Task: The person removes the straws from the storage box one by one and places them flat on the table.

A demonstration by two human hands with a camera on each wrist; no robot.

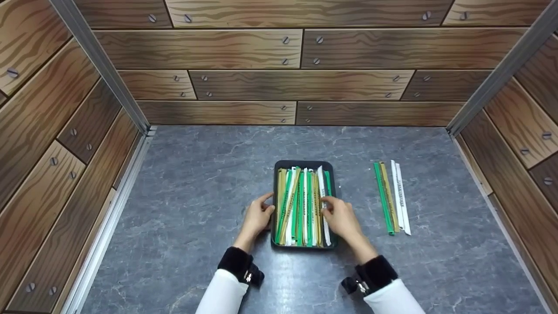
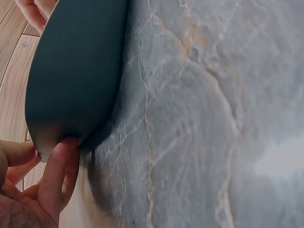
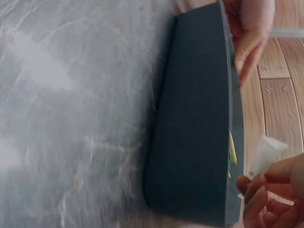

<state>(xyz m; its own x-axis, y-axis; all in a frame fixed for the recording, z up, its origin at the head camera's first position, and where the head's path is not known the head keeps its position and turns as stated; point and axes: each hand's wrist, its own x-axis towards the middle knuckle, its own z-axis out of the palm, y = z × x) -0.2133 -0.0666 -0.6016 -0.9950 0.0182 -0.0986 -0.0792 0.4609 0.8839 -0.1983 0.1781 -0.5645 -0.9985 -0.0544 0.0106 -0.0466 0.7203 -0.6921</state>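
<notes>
A dark tray (image 1: 304, 247) stands on the table, filled with long, thin paper-wrapped straws (image 1: 301, 209) in green, gold-brown and white, lying lengthwise. My left hand (image 1: 258, 214) grips the tray's left side; in the left wrist view its fingers (image 2: 59, 166) are on the tray wall (image 2: 76, 71). With thumb and fingertips my right hand (image 1: 343, 217) pinches a white wrapped straw (image 1: 321, 181) at the tray's right side. The right wrist view shows the white straw's end (image 3: 267, 154) standing out above the fingers of the right hand (image 3: 270, 194).
To the right of the tray lie several loose wrapped straws: a green straw (image 1: 383, 198), a brown straw (image 1: 389, 196) and white straws (image 1: 401, 198). Wood-patterned walls (image 1: 301, 85) enclose the grey marbled table (image 1: 196, 174) at the back and sides.
</notes>
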